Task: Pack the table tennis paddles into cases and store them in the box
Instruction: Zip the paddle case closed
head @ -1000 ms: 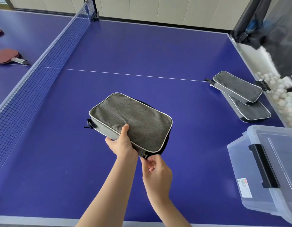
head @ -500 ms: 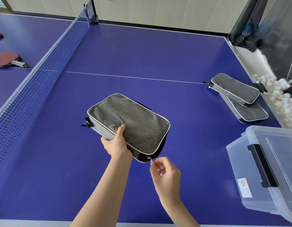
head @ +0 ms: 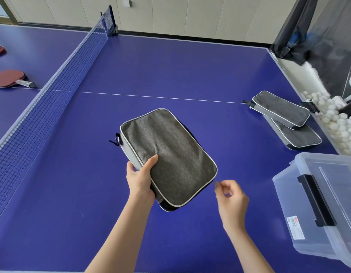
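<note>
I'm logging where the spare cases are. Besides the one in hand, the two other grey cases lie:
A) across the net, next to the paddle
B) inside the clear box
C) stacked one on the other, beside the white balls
C: the upper case rests on the lower case on the table, right beside the pile of white balls.

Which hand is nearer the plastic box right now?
Right. The right hand is just left of the box, pinching the zipper pull; the left hand grips the case, farther left.
</note>
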Demonstrator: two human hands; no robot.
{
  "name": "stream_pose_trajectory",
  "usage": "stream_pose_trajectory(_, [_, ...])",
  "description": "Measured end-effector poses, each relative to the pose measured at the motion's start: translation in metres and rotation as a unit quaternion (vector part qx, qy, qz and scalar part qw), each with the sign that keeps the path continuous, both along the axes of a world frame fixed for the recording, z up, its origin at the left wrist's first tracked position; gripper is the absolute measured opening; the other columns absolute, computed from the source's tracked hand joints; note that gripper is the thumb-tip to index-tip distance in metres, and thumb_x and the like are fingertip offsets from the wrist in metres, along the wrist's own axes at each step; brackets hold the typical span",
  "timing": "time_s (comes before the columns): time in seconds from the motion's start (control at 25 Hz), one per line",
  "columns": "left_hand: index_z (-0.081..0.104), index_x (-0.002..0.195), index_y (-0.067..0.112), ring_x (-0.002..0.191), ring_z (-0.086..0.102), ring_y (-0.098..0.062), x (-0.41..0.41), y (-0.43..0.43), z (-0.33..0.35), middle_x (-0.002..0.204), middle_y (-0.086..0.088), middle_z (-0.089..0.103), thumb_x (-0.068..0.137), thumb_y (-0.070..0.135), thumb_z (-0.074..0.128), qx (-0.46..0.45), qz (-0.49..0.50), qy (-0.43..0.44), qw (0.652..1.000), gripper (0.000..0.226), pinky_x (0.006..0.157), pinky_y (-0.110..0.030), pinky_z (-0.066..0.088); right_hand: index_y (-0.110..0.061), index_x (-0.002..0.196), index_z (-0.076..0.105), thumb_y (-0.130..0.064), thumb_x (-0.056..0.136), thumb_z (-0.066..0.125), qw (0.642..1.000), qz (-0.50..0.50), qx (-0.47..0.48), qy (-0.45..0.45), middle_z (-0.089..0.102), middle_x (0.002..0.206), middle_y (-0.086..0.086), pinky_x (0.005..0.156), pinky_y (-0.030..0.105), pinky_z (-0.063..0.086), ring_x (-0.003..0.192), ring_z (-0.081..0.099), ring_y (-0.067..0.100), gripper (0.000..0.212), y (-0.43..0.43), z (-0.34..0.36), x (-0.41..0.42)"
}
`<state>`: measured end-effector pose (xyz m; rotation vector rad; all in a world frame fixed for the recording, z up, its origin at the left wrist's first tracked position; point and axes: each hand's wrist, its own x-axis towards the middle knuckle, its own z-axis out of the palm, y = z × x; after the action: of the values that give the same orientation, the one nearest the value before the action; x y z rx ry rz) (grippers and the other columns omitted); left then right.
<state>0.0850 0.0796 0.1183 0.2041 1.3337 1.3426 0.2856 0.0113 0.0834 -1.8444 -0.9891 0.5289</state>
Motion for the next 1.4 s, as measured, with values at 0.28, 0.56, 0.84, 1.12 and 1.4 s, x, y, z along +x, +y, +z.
stream_pose_trajectory(0.28, [0.059, 0.104, 0.021, 0.078, 0.074, -0.016, -0.014, -0.004, 0.001, 0.091, 0.002, 0.075, 0.071, 0.013, 0.080, 0.035, -0.110, 0.006, 0.993, 0.040, 0.057, -0.033, 0.058, -0.015, 0.073, 0.060, -0.004, 0.082, 0.069, 0.998, 0.051, 0.020, 0.030, 0.065, 0.063, -0.004, 0.057, 0.019, 0.048, 0.056, 0.061, 0.007, 0.017, 0.020, 0.014, 0.026])
stream_pose_trajectory(0.56, [0.060, 0.108, 0.025, 0.087, 0.073, -0.020, -0.032, -0.012, 0.000, 0.101, 0.000, 0.074, 0.059, 0.023, 0.082, 0.064, -0.190, 0.024, 0.979, 0.053, 0.061, -0.034, 0.058, -0.016, 0.071, 0.059, 0.006, 0.081, 0.067, 0.990, 0.128, 0.045, 0.049, 0.065, 0.061, -0.006, 0.057, 0.017, 0.048, 0.057, 0.064, 0.008, 0.025, 0.030, 0.026, 0.022])
stream_pose_trajectory(0.84, [0.061, 0.110, 0.023, 0.094, 0.071, -0.026, -0.043, -0.024, -0.008, 0.107, -0.005, 0.072, 0.048, 0.027, 0.086, 0.090, -0.265, 0.033, 0.960, 0.067, 0.066, -0.034, 0.058, -0.015, 0.075, 0.060, 0.004, 0.082, 0.066, 0.987, 0.152, 0.035, 0.047, 0.067, 0.066, -0.003, 0.066, 0.031, 0.051, 0.064, 0.067, 0.014, 0.021, 0.045, 0.035, 0.018])
stream_pose_trajectory(1.12, [0.062, 0.104, 0.022, 0.091, 0.071, -0.026, -0.057, -0.027, -0.010, 0.100, -0.007, 0.072, 0.051, 0.020, 0.089, 0.120, -0.379, 0.078, 0.914, 0.059, 0.068, -0.032, 0.058, -0.019, 0.078, 0.059, 0.002, 0.085, 0.062, 0.988, 0.137, 0.041, 0.064, 0.066, 0.071, -0.004, 0.065, 0.017, 0.050, 0.065, 0.067, 0.011, 0.023, 0.060, 0.045, 0.031])
stream_pose_trajectory(1.4, [0.061, 0.103, 0.025, 0.092, 0.071, -0.026, -0.066, -0.018, -0.001, 0.100, -0.007, 0.072, 0.060, 0.009, 0.086, 0.137, -0.458, 0.160, 0.864, 0.052, 0.070, -0.031, 0.058, -0.019, 0.079, 0.060, -0.002, 0.085, 0.065, 0.979, 0.202, -0.004, -0.026, 0.064, 0.074, -0.006, 0.060, 0.009, 0.045, 0.066, 0.058, 0.000, 0.018, 0.070, 0.053, 0.044])
